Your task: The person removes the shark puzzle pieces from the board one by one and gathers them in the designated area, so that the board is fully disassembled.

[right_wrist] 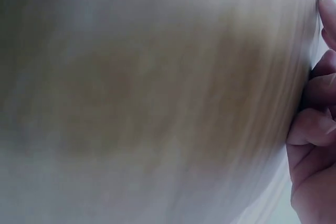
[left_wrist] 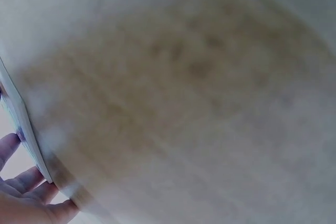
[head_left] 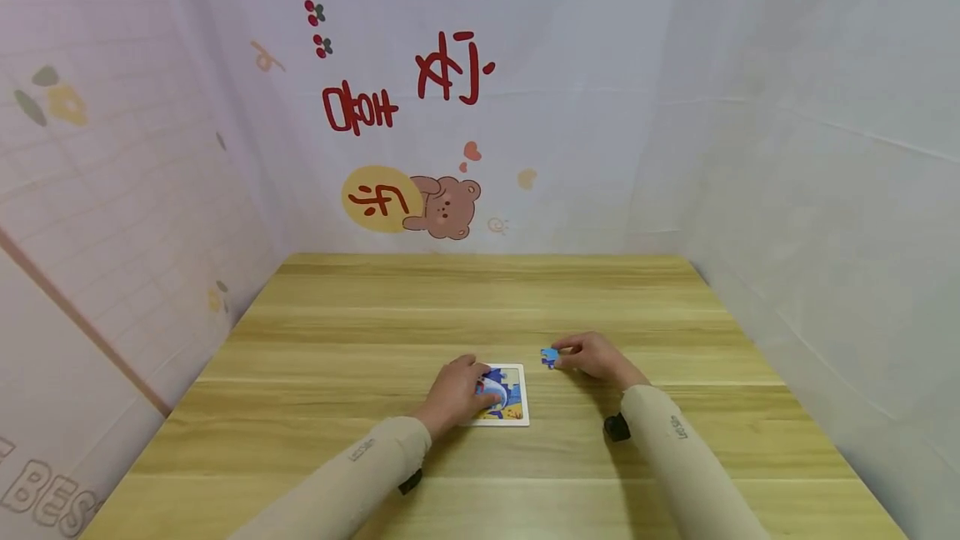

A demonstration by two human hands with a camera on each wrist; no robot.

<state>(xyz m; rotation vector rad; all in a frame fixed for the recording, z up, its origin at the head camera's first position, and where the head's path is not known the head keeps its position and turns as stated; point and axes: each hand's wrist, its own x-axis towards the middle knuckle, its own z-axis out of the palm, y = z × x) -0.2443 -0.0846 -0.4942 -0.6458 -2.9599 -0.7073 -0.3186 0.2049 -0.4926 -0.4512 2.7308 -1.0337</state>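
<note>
A small jigsaw puzzle [head_left: 510, 397] in a white-rimmed tray lies on the wooden table, with a blue and white sea-animal picture and yellow at the bottom. My left hand [head_left: 456, 390] holds the tray at its left side, thumb across the picture. In the left wrist view, fingers [left_wrist: 31, 179] bend along the tray's white edge [left_wrist: 29, 129]. To the right of the tray, my right hand [head_left: 592, 355] pinches a blue puzzle piece [head_left: 550, 357] between thumb and fingers, close over the table. A pale patch shows in the puzzle's upper right corner.
The wooden table [head_left: 480, 298] reaches back to a white fabric wall [head_left: 585, 107] with red characters and a bear print. Similar white walls stand at the left and right. A dark wrist device [head_left: 617, 427] shows under the right sleeve.
</note>
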